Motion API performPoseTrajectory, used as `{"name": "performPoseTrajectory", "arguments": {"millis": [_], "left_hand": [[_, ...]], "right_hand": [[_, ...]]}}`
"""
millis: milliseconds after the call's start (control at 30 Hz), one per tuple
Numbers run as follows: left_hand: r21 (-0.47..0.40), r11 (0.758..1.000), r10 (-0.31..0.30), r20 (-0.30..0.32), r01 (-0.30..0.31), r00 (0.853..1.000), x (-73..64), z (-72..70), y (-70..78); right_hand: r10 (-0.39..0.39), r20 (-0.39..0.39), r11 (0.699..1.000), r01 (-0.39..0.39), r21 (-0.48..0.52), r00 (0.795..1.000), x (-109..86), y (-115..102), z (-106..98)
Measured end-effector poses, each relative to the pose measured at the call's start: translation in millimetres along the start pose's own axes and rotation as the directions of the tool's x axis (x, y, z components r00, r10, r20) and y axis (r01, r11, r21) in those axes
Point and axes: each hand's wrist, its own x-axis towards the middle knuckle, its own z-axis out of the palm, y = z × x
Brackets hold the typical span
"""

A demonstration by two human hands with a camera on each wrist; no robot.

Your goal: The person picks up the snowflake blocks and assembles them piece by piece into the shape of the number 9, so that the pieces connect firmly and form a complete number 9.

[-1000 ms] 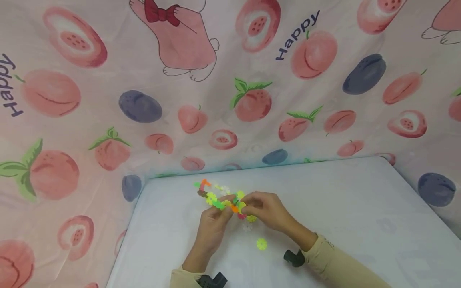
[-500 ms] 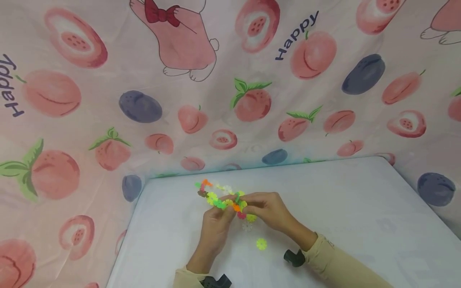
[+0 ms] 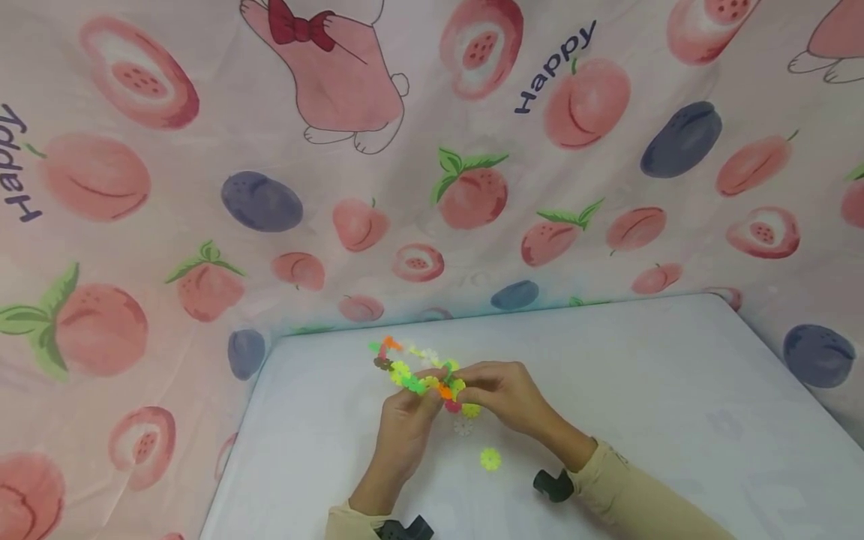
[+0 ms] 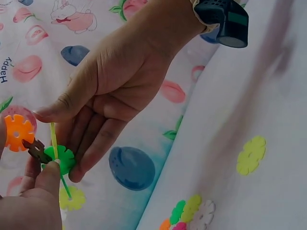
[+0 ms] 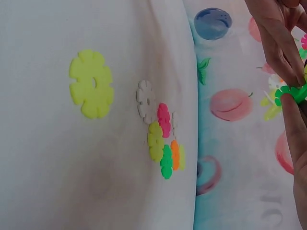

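A chain of bright, notched flower-shaped plastic discs (image 3: 400, 371) hangs in a loop between the hands, above the table. My left hand (image 3: 405, 431) pinches it between thumb and fingers; in the left wrist view the left thumb presses beside a green disc (image 4: 62, 157). From the other side my right hand (image 3: 502, 391) pinches a yellow-green disc near the chain's right end. In the left wrist view the right hand (image 4: 122, 79) has its thumb by a thin yellow disc seen edge-on (image 4: 53, 139). Fingers cover part of the joint.
Loose discs lie on the white table (image 3: 641, 390): a yellow one (image 3: 490, 459) nearest, then a clear white one (image 3: 463, 427) and a pink one (image 3: 452, 406). More colours cluster beside them in the right wrist view. A fruit-printed cloth (image 3: 418, 195) hangs behind.
My left hand and the chain have shifted slightly right. The right fingers have edged a little right with the disc they pinch; loose discs lie as before.
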Motion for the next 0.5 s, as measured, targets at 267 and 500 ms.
{"name": "performPoseTrajectory", "arguments": {"millis": [267, 500], "left_hand": [[0.056, 0.998, -0.011, -0.046, 0.014, 0.999, 0.9, -3.5, 0.0], [0.050, 0.999, 0.000, -0.107, 0.006, 0.994, 3.5, -7.1, 2.0]], "right_hand": [[0.078, 0.083, 0.997, -0.077, -0.016, 0.993, 0.1, 6, -4], [0.174, 0.173, 0.981, -0.156, -0.113, 0.969, -0.2, 17, -7]]}}
